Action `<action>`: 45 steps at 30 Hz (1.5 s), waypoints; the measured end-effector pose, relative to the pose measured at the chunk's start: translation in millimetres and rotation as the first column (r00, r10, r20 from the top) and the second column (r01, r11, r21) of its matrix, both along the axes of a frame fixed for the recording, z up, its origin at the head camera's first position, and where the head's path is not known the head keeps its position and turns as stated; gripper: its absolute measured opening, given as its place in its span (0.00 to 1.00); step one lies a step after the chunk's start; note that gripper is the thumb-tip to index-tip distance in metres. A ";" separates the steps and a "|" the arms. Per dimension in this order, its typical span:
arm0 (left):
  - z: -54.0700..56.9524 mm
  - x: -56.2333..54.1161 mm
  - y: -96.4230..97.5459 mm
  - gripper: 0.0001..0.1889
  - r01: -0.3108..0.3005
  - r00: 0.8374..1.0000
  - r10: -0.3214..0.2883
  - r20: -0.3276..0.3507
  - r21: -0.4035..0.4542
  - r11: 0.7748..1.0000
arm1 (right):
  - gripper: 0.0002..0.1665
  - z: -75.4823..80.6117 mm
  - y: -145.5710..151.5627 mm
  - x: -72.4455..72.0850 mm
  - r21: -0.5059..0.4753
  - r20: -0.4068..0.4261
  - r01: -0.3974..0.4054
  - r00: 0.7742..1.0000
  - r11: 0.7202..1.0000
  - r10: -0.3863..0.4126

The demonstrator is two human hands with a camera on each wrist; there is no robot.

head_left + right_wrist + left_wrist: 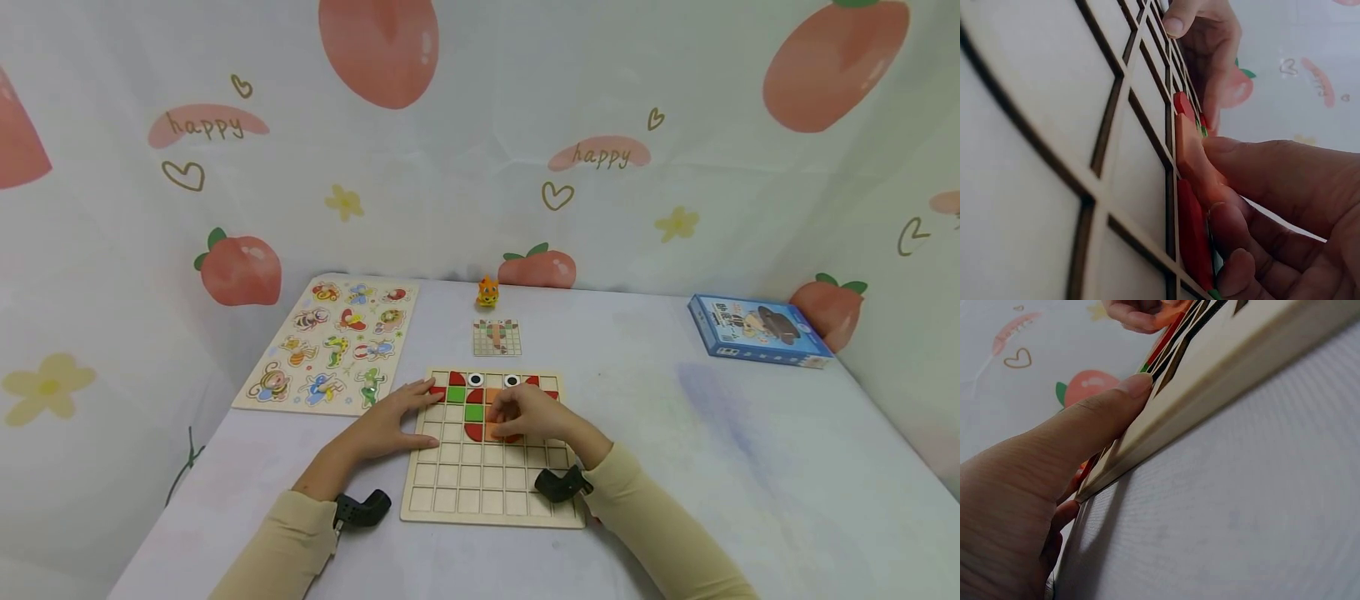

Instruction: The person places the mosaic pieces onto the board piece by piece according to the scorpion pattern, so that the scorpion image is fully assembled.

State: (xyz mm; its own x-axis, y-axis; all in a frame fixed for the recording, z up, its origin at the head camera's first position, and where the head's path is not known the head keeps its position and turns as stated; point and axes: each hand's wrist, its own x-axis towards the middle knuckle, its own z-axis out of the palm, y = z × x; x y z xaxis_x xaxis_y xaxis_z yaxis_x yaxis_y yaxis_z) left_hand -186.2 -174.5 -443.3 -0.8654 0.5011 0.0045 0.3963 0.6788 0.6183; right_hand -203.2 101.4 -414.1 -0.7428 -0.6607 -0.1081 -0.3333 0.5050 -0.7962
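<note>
A wooden grid board [447, 475] lies flat on the table, with colored tiles in its upper rows. My left hand [378, 425] rests along the board's left edge, fingers and thumb spread; in the left wrist view the thumb [1100, 415] lies over the rim. Over the upper middle of the grid, my right hand [534, 411] pinches an orange tile [1188, 147] between thumb and fingers. Red rounded tiles [1191, 231] sit on either side of it. Green squares [474, 412] and round eye tiles [476, 380] lie nearby; the right hand hides some cells.
Behind the board lies a small pattern card [497, 337], with an orange toy figure [487, 292] beyond it. An insect picture puzzle [322, 350] is at the left, a blue box [757, 329] at the far right. Printed cloth [465, 183] hangs at the back.
</note>
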 end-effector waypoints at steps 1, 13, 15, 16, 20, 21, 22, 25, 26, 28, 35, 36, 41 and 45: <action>0.0 0.0 -0.1 0.40 -0.001 1.000 0.001 0.003 0.002 1.000 | 0.07 -0.2 -0.1 0.1 -0.001 0.001 0.002 1.000 1.000 -0.002; 1.9 0.8 0.5 0.40 -0.004 1.000 0.004 0.021 0.016 1.000 | 0.10 5.2 7.2 3.2 -0.042 0.039 0.008 0.999 0.999 -0.007; 2.0 0.9 0.3 0.40 -0.002 1.000 0.002 0.021 0.014 1.000 | 0.10 6.0 11.3 3.7 -0.045 0.038 0.004 0.999 0.999 -0.002; 1.9 1.0 0.2 0.40 -0.002 1.000 0.002 0.021 0.013 1.000 | 0.10 6.3 13.7 3.9 -0.046 0.036 0.005 0.999 0.999 -0.003; 1.0 1.0 -0.1 0.40 0.003 1.000 -0.003 0.015 0.009 1.000 | 0.11 5.4 24.7 3.9 -0.051 0.026 0.026 0.999 0.998 -0.025; 0.8 0.9 -0.2 0.40 0.004 1.000 -0.004 0.015 0.009 1.000 | 0.11 5.1 27.5 3.9 -0.056 0.030 0.032 0.999 0.998 -0.030; 0.6 0.8 -0.2 0.40 0.005 1.000 -0.005 0.014 0.009 1.000 | 0.11 4.4 30.5 3.9 -0.058 0.029 0.035 0.999 0.998 -0.033; 0.3 0.6 -0.4 0.40 0.004 1.000 -0.004 0.011 0.006 1.000 | 0.12 2.8 39.4 4.6 -0.070 0.049 0.052 0.998 0.996 -0.049; 0.3 0.5 -0.4 0.40 0.004 1.000 -0.004 0.010 0.006 1.000 | 0.12 2.2 42.0 4.8 -0.074 0.060 0.056 0.997 0.996 -0.051; 0.3 0.4 -0.3 0.40 0.004 1.000 -0.004 0.007 0.005 1.000 | 0.13 0.8 47.6 5.5 -0.078 0.077 0.064 0.995 0.995 -0.058; 0.1 0.0 0.0 0.41 0.000 1.000 0.000 0.008 -0.001 1.000 | 0.15 -4.3 66.0 8.2 -0.039 0.104 0.134 0.986 0.990 -0.130; 0.2 0.0 0.2 0.41 0.000 1.000 0.000 0.007 -0.003 1.000 | 0.16 -4.3 69.0 9.0 -0.031 0.099 0.148 0.985 0.988 -0.144; 1.4 0.2 0.8 0.41 0.002 1.000 -0.002 0.005 -0.008 1.000 | 0.18 -3.2 83.0 13.8 0.005 0.084 0.229 0.970 0.974 -0.228; 1.6 0.8 0.7 0.40 -0.001 1.000 0.001 0.004 -0.010 1.000 | 0.19 -2.5 93.8 17.5 0.021 0.107 0.265 0.958 0.964 -0.265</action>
State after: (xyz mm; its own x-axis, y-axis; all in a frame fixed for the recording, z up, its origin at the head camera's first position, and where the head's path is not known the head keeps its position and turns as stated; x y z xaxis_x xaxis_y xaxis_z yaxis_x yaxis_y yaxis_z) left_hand -185.4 -173.7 -441.7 -0.8660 0.5001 -0.0042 0.3929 0.6855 0.6129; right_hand -185.7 195.2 -416.5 -0.8749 -0.4408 -0.2008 -0.0989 0.5684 -0.8168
